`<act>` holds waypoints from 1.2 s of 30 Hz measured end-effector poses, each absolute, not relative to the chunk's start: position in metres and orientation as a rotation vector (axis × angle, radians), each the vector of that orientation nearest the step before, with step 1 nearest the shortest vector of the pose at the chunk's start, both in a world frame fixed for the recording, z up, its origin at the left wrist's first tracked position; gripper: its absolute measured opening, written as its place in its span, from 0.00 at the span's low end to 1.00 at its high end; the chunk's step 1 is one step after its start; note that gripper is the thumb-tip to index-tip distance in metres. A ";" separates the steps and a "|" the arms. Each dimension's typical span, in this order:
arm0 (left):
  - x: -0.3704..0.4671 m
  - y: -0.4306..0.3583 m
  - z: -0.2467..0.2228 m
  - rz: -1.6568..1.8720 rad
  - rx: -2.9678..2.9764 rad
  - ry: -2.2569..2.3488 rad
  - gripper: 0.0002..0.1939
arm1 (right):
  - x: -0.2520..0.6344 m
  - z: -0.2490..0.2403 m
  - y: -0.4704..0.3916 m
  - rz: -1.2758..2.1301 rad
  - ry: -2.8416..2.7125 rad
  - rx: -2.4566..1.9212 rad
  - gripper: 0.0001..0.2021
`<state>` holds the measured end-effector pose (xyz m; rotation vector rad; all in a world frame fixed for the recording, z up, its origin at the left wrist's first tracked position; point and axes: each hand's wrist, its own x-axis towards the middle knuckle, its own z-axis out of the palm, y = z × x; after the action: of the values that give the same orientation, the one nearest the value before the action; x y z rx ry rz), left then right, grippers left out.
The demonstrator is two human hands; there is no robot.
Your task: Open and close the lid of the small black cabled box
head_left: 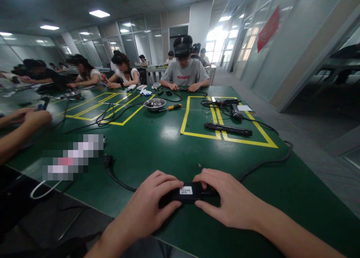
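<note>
A black device with a white printed label lies low over the green table's near part. My left hand grips its left end between fingers and thumb. On the right end, my right hand is closed in the same way, near a black part that extends under the palm. The label shows between the two hands. Left of my left hand, a black cable with a plug rests on the table. Another black cable runs from behind my right hand toward the right edge.
A black bar and tangled cables lie on yellow tape markings. Beyond are a metal bowl and a yellow-handled screwdriver. A person sits opposite; another person's hands are at left.
</note>
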<state>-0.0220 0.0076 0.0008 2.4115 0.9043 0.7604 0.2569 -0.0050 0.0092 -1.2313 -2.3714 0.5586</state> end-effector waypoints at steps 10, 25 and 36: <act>-0.022 0.003 -0.009 0.758 2.686 0.905 0.17 | 0.254 0.010 -0.005 0.528 -2.385 -1.224 0.12; -0.018 0.000 -0.003 0.731 2.634 0.913 0.17 | 0.260 0.004 -0.005 0.605 -2.323 -1.245 0.13; -0.021 0.006 -0.006 0.974 2.324 1.146 0.08 | 0.259 -0.001 -0.006 0.581 -2.245 -1.318 0.18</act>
<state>-0.0212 0.0056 -0.0056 2.3237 1.1458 0.9737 0.2591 -0.0062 -0.0006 -1.3183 -2.2455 0.5808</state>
